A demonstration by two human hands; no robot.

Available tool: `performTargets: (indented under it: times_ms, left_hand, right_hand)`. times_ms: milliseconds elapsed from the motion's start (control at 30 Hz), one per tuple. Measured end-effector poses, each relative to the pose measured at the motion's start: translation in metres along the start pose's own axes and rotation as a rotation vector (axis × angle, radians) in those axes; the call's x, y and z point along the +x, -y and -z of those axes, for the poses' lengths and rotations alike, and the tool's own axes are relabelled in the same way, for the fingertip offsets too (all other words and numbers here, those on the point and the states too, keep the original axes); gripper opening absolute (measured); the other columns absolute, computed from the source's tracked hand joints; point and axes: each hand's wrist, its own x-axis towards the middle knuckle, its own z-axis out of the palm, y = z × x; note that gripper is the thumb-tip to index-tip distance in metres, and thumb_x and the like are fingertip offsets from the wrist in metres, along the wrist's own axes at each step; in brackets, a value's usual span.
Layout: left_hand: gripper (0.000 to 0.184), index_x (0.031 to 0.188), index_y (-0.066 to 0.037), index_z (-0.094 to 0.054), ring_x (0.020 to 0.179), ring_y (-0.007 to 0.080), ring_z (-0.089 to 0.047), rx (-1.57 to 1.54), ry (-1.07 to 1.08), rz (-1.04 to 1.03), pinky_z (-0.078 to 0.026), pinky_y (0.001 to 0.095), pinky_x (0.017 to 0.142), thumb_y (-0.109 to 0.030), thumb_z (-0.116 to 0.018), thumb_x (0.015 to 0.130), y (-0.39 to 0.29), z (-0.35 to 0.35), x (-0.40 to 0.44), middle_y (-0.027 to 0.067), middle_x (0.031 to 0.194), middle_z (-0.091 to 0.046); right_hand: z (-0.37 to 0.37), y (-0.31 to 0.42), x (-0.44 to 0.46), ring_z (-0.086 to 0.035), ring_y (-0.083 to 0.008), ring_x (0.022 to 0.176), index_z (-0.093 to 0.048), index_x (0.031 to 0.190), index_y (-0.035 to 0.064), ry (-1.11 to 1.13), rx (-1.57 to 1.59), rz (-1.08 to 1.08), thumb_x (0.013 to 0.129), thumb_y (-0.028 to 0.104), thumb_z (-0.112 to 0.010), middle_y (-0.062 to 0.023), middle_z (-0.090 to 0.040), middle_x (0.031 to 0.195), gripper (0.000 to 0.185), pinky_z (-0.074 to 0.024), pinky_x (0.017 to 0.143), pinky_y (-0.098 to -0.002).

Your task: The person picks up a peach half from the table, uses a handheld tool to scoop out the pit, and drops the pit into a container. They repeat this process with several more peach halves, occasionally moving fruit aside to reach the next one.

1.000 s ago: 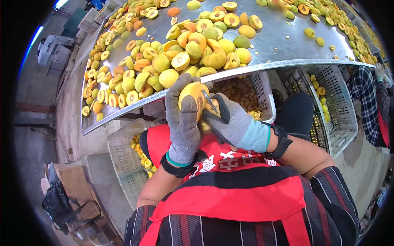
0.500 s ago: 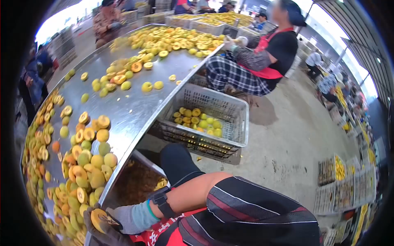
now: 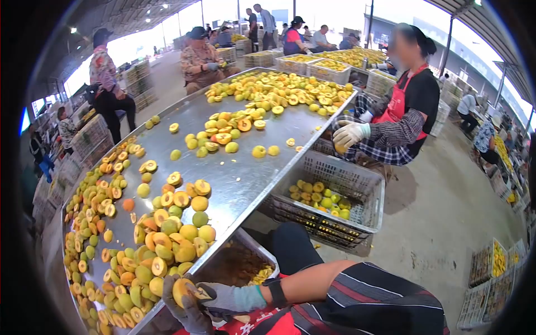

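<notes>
Your left hand [image 3: 188,314], in a dark-palmed glove, is grasping one yellow-orange fruit [image 3: 183,291] just beside the table's near rim; your right hand [image 3: 231,298], gloved in grey, is bending its fingers in against that fruit, though whether it is also gripping a tool is too small to tell; a black strap [image 3: 275,292] is circling your right wrist. The metal table [image 3: 223,162] is carrying a heap of whole and halved fruit [image 3: 167,240] close to your hands, with more lying along its left side and far end; its raised rim is standing between your hands and that heap. Below the rim, a crate [image 3: 237,258] is holding brown and yellow pieces; your dark-clad knee [image 3: 295,248] is rising between it and a grey crate [image 3: 357,187] containing yellow and green fruit. Beyond, a seated co-worker [image 3: 416,109] in a red apron is occupying the right side, one white-gloved hand [image 3: 352,134] hanging above plaid trousers; another person [image 3: 201,62] is sitting past the far left edge; a third [image 3: 108,84] is standing farther left.
</notes>
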Motion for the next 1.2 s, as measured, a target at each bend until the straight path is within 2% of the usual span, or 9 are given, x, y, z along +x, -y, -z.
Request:
performTargets:
  times_ms: [233, 333, 433, 633, 700, 800, 900, 1100, 1200]
  left_hand:
    - [0.058, 0.131, -0.002, -0.030, 0.117, 0.0298, -0.041, 0.233, 0.034, -0.134, -0.034, 0.0411, 0.099, -0.029, -0.055, 0.085, 0.011, 0.023, -0.014, 0.0151, 0.131, -0.036]
    - [0.055, 0.130, -0.002, -0.030, 0.116, 0.0290, -0.042, 0.217, -0.028, -0.129, -0.035, 0.0412, 0.098, -0.030, -0.051, 0.088, 0.008, 0.021, -0.012, 0.0153, 0.127, -0.038]
    - [0.047, 0.125, -0.001, -0.035, 0.108, 0.0261, -0.047, 0.264, -0.102, -0.161, -0.039, 0.0389, 0.093, -0.030, -0.046, 0.090, -0.005, 0.018, -0.002, 0.0148, 0.118, -0.043]
    - [0.029, 0.100, 0.003, -0.057, 0.085, 0.0192, -0.057, 0.135, 0.167, 0.359, -0.046, 0.0312, 0.076, -0.021, -0.049, 0.086, -0.020, 0.044, 0.019, 0.0118, 0.091, -0.059]
    - [0.027, 0.093, 0.003, -0.060, 0.083, 0.0175, -0.057, 0.170, 0.140, 0.443, -0.045, 0.0295, 0.075, -0.020, -0.048, 0.086, -0.019, 0.045, 0.024, 0.0100, 0.085, -0.061]
    - [0.029, 0.098, 0.003, -0.058, 0.083, 0.0187, -0.056, 0.245, 0.066, 0.362, -0.045, 0.0301, 0.076, -0.021, -0.048, 0.086, -0.003, 0.051, 0.032, 0.0099, 0.090, -0.060]
    - [0.022, 0.102, 0.001, -0.055, 0.089, 0.0158, -0.054, 0.143, 0.007, 0.244, -0.044, 0.0277, 0.080, -0.011, -0.055, 0.083, -0.014, 0.041, 0.032, 0.0082, 0.093, -0.058]
    - [0.046, 0.091, 0.003, -0.061, 0.079, 0.0196, -0.060, 0.525, 0.250, -0.051, -0.048, 0.0301, 0.072, -0.033, -0.032, 0.094, -0.008, 0.060, 0.051, 0.0125, 0.085, -0.062]
    - [0.041, 0.091, 0.002, -0.061, 0.079, 0.0189, -0.060, 0.258, 0.131, 0.218, -0.048, 0.0294, 0.071, -0.031, -0.037, 0.092, -0.007, 0.055, 0.046, 0.0117, 0.085, -0.063]
  right_hand:
    - [0.000, 0.007, 0.003, -0.056, -0.0180, 0.068, -0.049, 0.105, 0.0081, 0.116, -0.169, -0.172, 0.083, 0.021, -0.053, -0.0066, -0.056, 0.079, 0.026, -0.0457, 0.057, -0.0303]
    - [0.000, -0.028, 0.020, -0.060, -0.0285, 0.059, -0.043, 0.105, 0.0013, 0.063, -0.623, 0.434, 0.080, 0.025, -0.055, -0.0140, -0.059, 0.075, 0.037, -0.0469, 0.049, -0.0362]
    - [0.007, -0.030, 0.019, -0.060, -0.0331, 0.060, -0.040, 0.106, -0.0027, 0.037, -1.127, 0.314, 0.081, 0.029, -0.056, -0.0172, -0.058, 0.072, 0.043, -0.0466, 0.049, -0.0399]
    - [0.006, -0.007, 0.016, -0.060, -0.0348, 0.058, -0.039, 0.109, -0.0097, 0.143, -1.188, 0.199, 0.078, 0.027, -0.054, -0.0225, -0.059, 0.071, 0.050, -0.0465, 0.050, -0.0412]
    - [-0.006, 0.038, 0.007, -0.062, -0.0346, 0.061, -0.038, 0.116, -0.0052, 0.249, -0.858, -0.389, 0.081, 0.027, -0.052, -0.0249, -0.059, 0.075, 0.049, -0.0482, 0.054, -0.0421]
    - [0.017, -0.046, 0.037, -0.061, -0.0343, 0.079, -0.044, 0.114, 0.0013, 0.040, -0.830, 0.221, 0.083, 0.026, -0.049, -0.0222, -0.060, 0.090, 0.039, -0.0500, 0.069, -0.0372]
    - [0.003, -0.003, 0.029, -0.052, -0.0106, 0.054, -0.047, 0.106, 0.0073, 0.126, -0.197, -0.116, 0.084, 0.019, -0.055, -0.0033, -0.053, 0.072, 0.026, -0.0451, 0.046, -0.0250]
    - [0.003, -0.015, 0.043, -0.057, -0.0275, 0.075, -0.049, 0.101, 0.0020, 0.131, -0.974, 0.149, 0.081, 0.025, -0.054, -0.0167, -0.056, 0.080, 0.031, -0.0471, 0.069, -0.0388]
    - [0.002, -0.008, 0.041, -0.059, -0.0244, 0.070, -0.049, 0.102, 0.0019, 0.162, -0.913, 0.116, 0.082, 0.020, -0.052, -0.0135, -0.056, 0.078, 0.027, -0.0485, 0.064, -0.0372]
